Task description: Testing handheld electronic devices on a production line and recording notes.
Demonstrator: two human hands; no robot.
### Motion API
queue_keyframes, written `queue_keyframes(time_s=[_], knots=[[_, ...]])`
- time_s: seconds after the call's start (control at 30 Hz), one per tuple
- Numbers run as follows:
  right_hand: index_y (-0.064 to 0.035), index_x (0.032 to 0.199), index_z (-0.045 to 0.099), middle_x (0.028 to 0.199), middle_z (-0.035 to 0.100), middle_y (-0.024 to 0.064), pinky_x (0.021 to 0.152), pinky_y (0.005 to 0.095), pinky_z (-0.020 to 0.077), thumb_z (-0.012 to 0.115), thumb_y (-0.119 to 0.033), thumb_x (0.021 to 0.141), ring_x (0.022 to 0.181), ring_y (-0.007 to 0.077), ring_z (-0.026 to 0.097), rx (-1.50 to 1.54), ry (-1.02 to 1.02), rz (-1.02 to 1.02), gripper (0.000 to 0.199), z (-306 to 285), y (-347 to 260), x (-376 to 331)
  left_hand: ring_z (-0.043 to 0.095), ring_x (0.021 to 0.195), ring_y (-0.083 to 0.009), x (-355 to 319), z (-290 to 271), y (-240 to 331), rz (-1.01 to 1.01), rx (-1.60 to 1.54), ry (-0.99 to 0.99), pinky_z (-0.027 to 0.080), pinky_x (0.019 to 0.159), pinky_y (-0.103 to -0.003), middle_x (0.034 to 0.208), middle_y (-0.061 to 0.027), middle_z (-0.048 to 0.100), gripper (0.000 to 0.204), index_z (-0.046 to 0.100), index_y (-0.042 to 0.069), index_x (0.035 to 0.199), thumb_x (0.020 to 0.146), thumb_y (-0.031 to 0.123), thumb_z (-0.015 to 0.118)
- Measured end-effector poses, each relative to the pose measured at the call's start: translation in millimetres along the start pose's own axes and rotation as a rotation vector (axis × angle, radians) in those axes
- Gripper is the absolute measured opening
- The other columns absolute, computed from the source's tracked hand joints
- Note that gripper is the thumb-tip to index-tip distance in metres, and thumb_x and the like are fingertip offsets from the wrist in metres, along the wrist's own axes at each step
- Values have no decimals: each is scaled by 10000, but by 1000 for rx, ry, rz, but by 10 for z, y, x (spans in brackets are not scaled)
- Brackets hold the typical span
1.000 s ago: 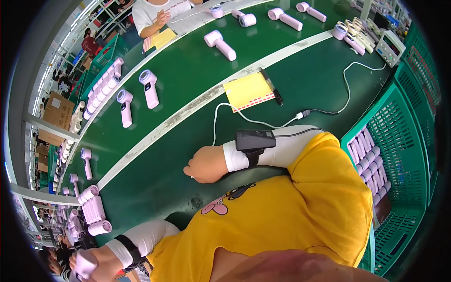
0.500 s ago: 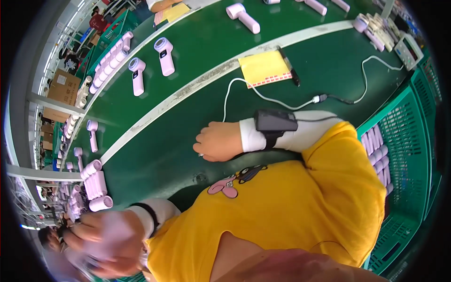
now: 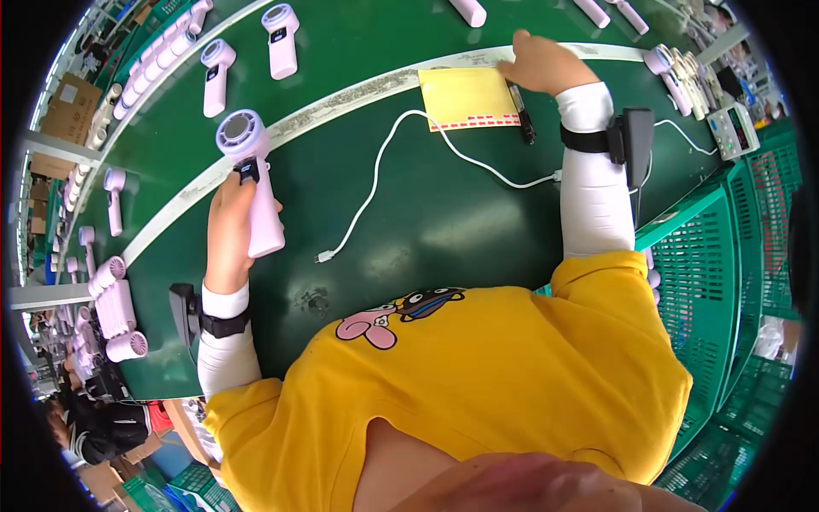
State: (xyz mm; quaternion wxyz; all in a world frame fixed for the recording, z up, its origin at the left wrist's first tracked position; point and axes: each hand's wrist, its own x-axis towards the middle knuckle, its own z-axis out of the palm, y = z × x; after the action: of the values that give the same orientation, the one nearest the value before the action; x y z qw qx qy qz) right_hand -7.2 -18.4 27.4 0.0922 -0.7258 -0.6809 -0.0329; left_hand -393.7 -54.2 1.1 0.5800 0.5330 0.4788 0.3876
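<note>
My left hand (image 3: 229, 224) is closed around the handle of a lilac handheld fan (image 3: 266, 213), held head-up over the green table's left part. The fan has a round grille and a small dark screen. My right hand (image 3: 546, 66) reaches across the white rail (image 3: 388, 84), fingers stretched out, with nothing visible in it. Just beside that hand lie a yellow paper pad (image 3: 465, 96) with red marks and a black pen (image 3: 522, 115). A white cable (image 3: 375, 175) curves over the table, its plug (image 3: 324, 256) lying loose.
Beyond the rail stand or lie several lilac fans (image 3: 282, 43). More fans are piled at the left edge (image 3: 115, 307). To the right are a small white meter (image 3: 734, 132), a bunch of handles (image 3: 678, 81) and a green crate (image 3: 691, 273).
My left hand has come up from the lower left with the fan. The right hand has moved from mid-table, away from the cable, to the far right. The view has shifted.
</note>
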Motion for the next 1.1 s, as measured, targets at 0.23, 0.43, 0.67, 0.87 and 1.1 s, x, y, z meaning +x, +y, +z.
queue_keyframes(time_s=[0.23,0.43,0.67,0.87,1.1], knots=[[116,913,518,852,589,267,727,369,467,474,-214,704,783,360,593,18,-236,-11,393,318,-6,158,562,641,-171,67,32,-130,-70,11,-77,458,560,-277,788,-105,552,296,420,-6,1054,816,160,478],[23,981,527,901,592,233,710,348,474,471,-308,763,819,335,588,41,-325,0,401,385,40,203,536,692,-182,-91,280,192,403,-31,172,436,600,-262,788,-110,528,445,382,-44,1124,791,195,555],[27,907,600,866,605,205,747,390,442,459,-259,762,829,336,580,48,-265,-27,350,311,-21,180,503,760,-229,-1360,-633,1185,1147,-131,-34,400,669,-321,942,-154,499,427,471,-9,1035,754,306,541],[31,907,604,878,607,216,768,395,442,452,-264,757,842,341,583,60,-255,-39,364,354,-14,140,500,771,-201,-1395,-161,931,1616,150,68,382,712,-318,944,-117,508,390,521,17,971,697,294,551],[30,902,605,880,602,223,768,396,445,451,-253,759,854,340,581,69,-236,-31,353,419,-29,194,493,773,-191,-1443,-296,1093,1422,-186,-346,357,757,-293,954,-98,496,390,462,30,1045,742,254,564]])
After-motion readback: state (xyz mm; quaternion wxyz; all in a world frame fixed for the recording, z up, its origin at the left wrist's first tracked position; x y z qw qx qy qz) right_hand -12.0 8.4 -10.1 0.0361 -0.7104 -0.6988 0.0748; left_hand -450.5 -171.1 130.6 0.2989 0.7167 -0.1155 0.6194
